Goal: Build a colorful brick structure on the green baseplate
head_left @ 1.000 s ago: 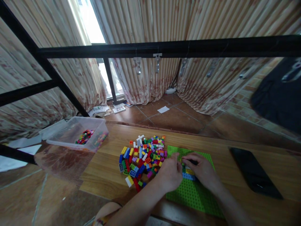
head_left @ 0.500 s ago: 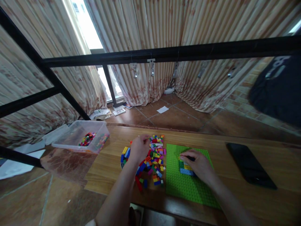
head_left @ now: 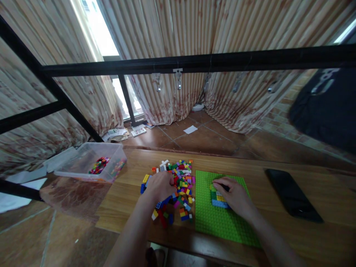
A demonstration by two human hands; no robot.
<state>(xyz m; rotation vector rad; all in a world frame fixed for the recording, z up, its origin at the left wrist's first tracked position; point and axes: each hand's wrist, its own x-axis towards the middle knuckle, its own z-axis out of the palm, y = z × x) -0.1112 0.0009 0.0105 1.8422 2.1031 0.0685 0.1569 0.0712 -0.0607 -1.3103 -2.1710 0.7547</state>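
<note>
My left hand (head_left: pixel 160 186) is over a loose pile of small toy bricks (head_left: pixel 183 182) in many colours, fingers curled down among them. Its fingertips are hidden, so what they pinch cannot be made out. To the right lies a green studded baseplate (head_left: pixel 208 220), carrying a low block of joined bricks (head_left: pixel 219 203) in green, yellow and light blue. My right hand (head_left: pixel 235 193) is closed at the upper part of that block and covers its right side. A dark patch shows between its fingers, either a brick or shadow.
A black phone (head_left: pixel 293 194) lies on the wooden table (head_left: pixel 130 178) at the right. Beyond its left end stands a clear plastic bin (head_left: pixel 118 159) with more bricks inside. A black metal bar (head_left: pixel 194 63) with hanging clips crosses in front of the curtains.
My left hand has drawn back toward me and slightly left, uncovering white and grey bricks at the pile's far side. My right hand stays at the joined bricks.
</note>
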